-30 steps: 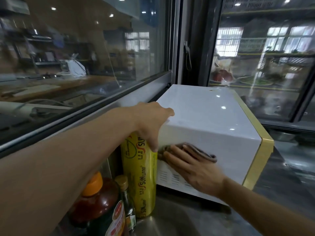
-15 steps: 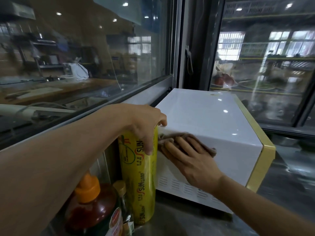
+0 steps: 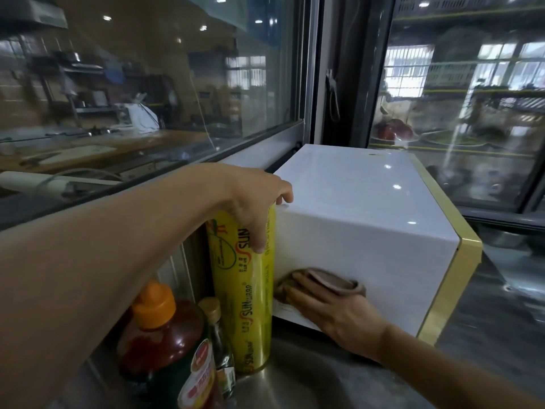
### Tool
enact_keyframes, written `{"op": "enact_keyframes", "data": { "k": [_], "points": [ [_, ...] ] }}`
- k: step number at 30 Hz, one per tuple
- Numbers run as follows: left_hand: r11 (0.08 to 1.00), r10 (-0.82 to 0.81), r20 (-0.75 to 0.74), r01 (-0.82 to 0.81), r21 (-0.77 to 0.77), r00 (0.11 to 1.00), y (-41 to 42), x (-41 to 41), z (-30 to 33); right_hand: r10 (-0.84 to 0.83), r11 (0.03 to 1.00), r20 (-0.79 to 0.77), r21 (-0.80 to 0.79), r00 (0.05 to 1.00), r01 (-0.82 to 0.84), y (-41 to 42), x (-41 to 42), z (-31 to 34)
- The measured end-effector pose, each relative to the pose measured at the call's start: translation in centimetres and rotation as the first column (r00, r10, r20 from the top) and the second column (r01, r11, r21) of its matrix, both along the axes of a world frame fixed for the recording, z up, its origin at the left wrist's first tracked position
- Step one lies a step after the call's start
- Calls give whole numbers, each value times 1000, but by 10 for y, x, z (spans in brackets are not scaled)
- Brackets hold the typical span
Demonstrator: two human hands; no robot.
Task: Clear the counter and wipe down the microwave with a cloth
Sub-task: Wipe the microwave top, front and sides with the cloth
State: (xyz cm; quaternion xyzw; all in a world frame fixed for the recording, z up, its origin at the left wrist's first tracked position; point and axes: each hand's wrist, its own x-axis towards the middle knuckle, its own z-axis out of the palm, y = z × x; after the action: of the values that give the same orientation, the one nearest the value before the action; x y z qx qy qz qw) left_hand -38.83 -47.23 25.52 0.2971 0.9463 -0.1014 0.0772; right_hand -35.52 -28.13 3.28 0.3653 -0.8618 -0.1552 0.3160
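Observation:
A white microwave [image 3: 365,208] with a gold front trim stands on the steel counter [image 3: 300,379] in the window corner. My right hand [image 3: 330,311] presses a brown cloth [image 3: 333,283] flat against the lower part of the microwave's left side wall. An upright yellow roll of cling wrap [image 3: 244,290] stands right beside that wall. My left hand [image 3: 256,199] grips the top of the roll, thumb down its front and fingers over the far side.
A dark sauce bottle with an orange cap [image 3: 159,335] and a small gold-capped bottle [image 3: 218,335] stand left of the roll. Glass windows [image 3: 147,84] close in the left and back. Bare counter lies to the right of the microwave.
My right hand has slid the cloth down from the upper edge of the microwave's side wall to its lower part. My left hand has stayed on the roll's top.

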Motion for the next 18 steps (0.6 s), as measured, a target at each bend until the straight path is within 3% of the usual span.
{"op": "enact_keyframes", "data": {
  "k": [3, 6, 8, 12, 16, 18],
  "points": [
    [995, -10, -61, 4, -95, 998, 3, 8, 4, 55, 998, -34, 35, 998, -54, 11, 3, 6],
    [943, -145, -275, 48, -331, 950, 13, 20, -5, 20, 1000, -94, -21, 995, -22, 11, -5, 36],
    [914, -226, -352, 73, -400, 908, 19, 25, -16, -22, 998, -122, -69, 992, 13, 4, -11, 46],
    [923, -216, -384, 60, -381, 898, 18, 23, -22, -42, 996, -156, -87, 987, 29, -12, -21, 7],
    [934, -202, -393, 56, -352, 897, 15, 19, -25, -41, 996, 83, 80, 996, 35, -14, -12, -44],
    [938, -202, -394, 61, -342, 897, 15, 18, -27, -34, 995, 103, 99, 994, 23, -2, -2, -50]
  ]
}}
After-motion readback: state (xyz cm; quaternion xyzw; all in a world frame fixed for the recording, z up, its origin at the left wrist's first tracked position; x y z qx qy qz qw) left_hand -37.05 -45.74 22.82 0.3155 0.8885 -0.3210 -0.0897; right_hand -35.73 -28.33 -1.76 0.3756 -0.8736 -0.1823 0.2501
